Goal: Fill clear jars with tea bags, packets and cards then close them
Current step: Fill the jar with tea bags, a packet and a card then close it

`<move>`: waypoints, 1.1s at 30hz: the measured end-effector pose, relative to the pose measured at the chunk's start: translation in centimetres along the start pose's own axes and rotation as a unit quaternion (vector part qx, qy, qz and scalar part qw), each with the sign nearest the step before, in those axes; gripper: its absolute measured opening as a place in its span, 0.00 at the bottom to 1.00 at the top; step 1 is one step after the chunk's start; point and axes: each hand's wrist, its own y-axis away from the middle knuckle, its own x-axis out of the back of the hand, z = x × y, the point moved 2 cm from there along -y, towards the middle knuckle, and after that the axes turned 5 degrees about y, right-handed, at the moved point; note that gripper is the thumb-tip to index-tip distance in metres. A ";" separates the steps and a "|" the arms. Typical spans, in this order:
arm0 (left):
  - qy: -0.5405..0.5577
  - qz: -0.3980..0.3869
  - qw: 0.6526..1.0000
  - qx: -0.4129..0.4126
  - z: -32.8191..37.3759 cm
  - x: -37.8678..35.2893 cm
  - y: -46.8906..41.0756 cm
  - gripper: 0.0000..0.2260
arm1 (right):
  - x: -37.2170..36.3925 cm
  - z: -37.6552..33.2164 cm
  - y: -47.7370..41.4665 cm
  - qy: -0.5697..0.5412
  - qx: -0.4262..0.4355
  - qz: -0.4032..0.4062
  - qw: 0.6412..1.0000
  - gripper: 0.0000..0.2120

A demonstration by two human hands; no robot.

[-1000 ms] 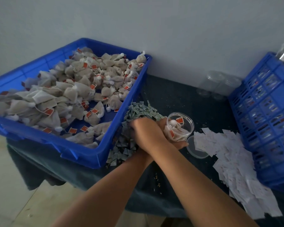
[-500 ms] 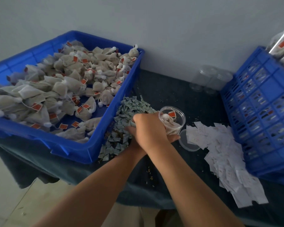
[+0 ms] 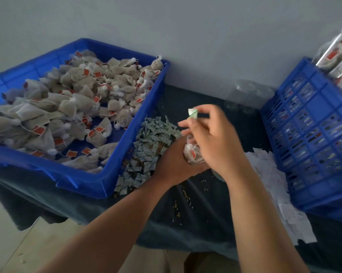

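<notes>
Head view | right hand [image 3: 215,142] is covering most of the jar [image 3: 191,154], hiding its mouth and tilt | left hand [image 3: 172,160] is curling round the jar, beside the packet pile [image 3: 152,142] | right thumb and forefinger are pinching a green packet [image 3: 192,113] above the jar, other fingers loosely spreading | packet's long axis too blurred to tell

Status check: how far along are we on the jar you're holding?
Done: tea bags are in the jar, which the left hand grips. In hand: the right hand pinches a green packet above the jar, not yet in. Left: a card from the white pile, then closing. Empty jars wait by the wall, and filled jars lie in the right crate.
</notes>
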 end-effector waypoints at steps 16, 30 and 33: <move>0.016 0.015 0.997 -0.080 -1.1 -0.6 -1.7 0.33 | 8.3 16.0 3.8 0.317 -0.339 -0.044 0.885 0.25; -0.015 0.024 0.996 -0.084 -1.9 -0.7 -2.1 0.34 | 6.8 22.2 4.7 0.324 -0.255 0.022 0.911 0.31; -0.008 0.020 0.996 -0.084 -2.1 -0.8 -2.2 0.34 | 6.2 22.2 2.7 0.357 -0.233 -0.046 0.903 0.23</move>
